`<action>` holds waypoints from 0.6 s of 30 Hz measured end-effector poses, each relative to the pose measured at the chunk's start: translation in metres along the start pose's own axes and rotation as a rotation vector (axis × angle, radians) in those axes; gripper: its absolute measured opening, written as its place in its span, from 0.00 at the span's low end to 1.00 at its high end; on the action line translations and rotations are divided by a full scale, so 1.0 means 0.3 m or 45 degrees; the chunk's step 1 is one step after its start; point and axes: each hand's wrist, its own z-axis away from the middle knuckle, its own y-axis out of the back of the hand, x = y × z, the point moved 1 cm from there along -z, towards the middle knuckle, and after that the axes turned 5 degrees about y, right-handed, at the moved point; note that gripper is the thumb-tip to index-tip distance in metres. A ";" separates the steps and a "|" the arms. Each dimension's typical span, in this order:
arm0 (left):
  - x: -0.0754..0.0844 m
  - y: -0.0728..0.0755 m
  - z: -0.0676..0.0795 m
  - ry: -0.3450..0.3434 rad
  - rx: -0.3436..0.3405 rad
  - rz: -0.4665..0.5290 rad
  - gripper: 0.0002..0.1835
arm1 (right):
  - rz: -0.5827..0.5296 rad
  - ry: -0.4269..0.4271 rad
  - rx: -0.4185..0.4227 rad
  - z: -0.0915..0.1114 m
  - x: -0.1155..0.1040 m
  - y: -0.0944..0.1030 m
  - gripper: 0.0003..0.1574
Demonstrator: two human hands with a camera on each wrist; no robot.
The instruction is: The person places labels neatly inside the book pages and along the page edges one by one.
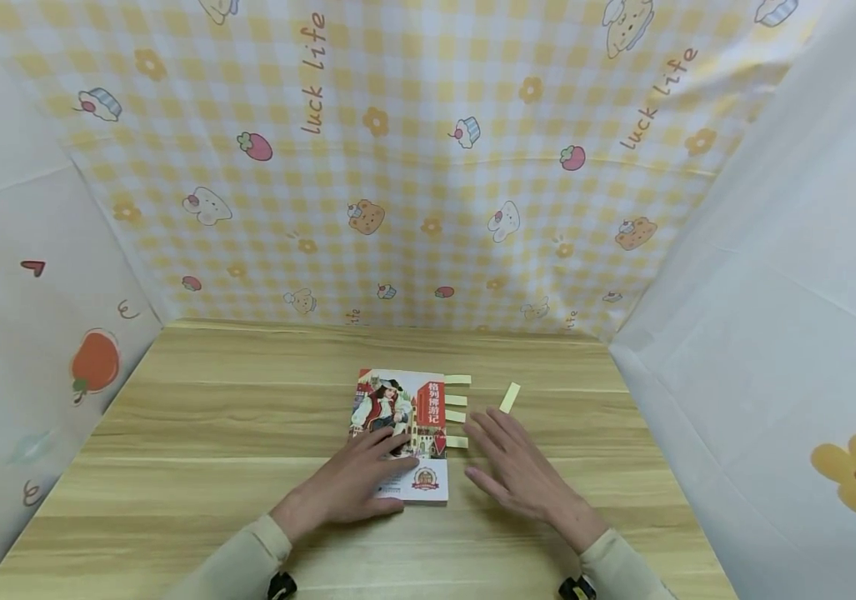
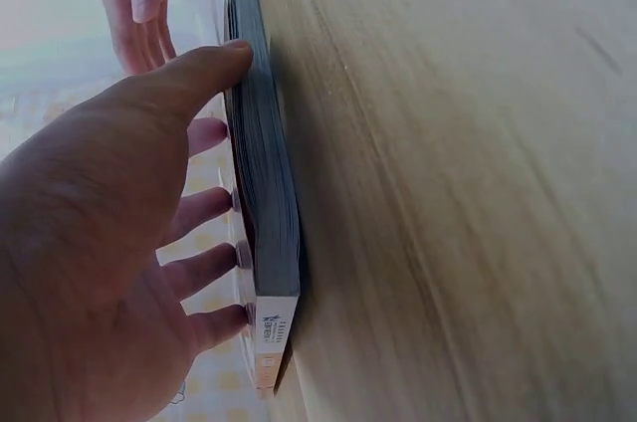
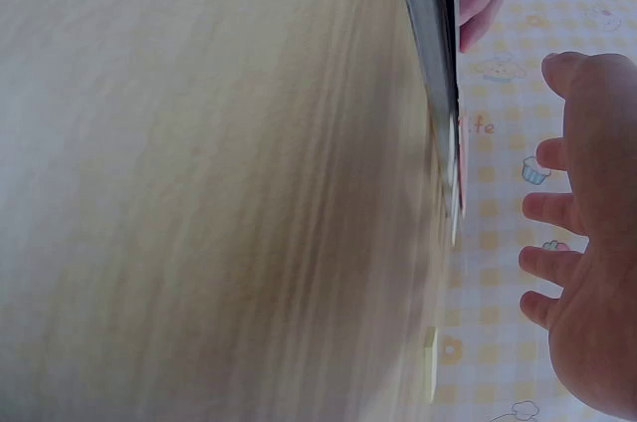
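Observation:
A closed paperback book (image 1: 428,479) with an illustrated cover lies flat on the wooden table. Several pale yellow sticky tabs (image 1: 458,401) stick out from its right edge. My left hand (image 1: 352,479) rests on the lower left of the cover with fingers spread; in the left wrist view its fingertips touch the cover and the thumb lies by the edge of the pages (image 2: 264,153). Just right of the tabs, my right hand (image 1: 521,471) hovers above the table, fingers extended and holding nothing. Beyond its fingertips lies a loose yellow strip (image 1: 510,397).
The wooden table (image 1: 195,417) reaches back to a yellow checked cloth (image 1: 412,167) with cartoon prints. White cloth walls (image 1: 795,333) stand on both sides. Dark bands with small devices (image 1: 578,587) sit at both wrists.

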 end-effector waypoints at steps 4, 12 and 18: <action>0.001 -0.001 0.002 0.005 -0.008 -0.005 0.35 | -0.004 0.001 -0.015 0.005 0.004 -0.009 0.44; -0.025 -0.011 0.035 -0.013 0.022 0.050 0.37 | 0.018 0.019 -0.006 0.018 0.013 -0.024 0.43; -0.072 0.013 0.090 0.020 0.128 0.059 0.40 | 0.012 -0.004 -0.033 0.031 0.025 -0.030 0.43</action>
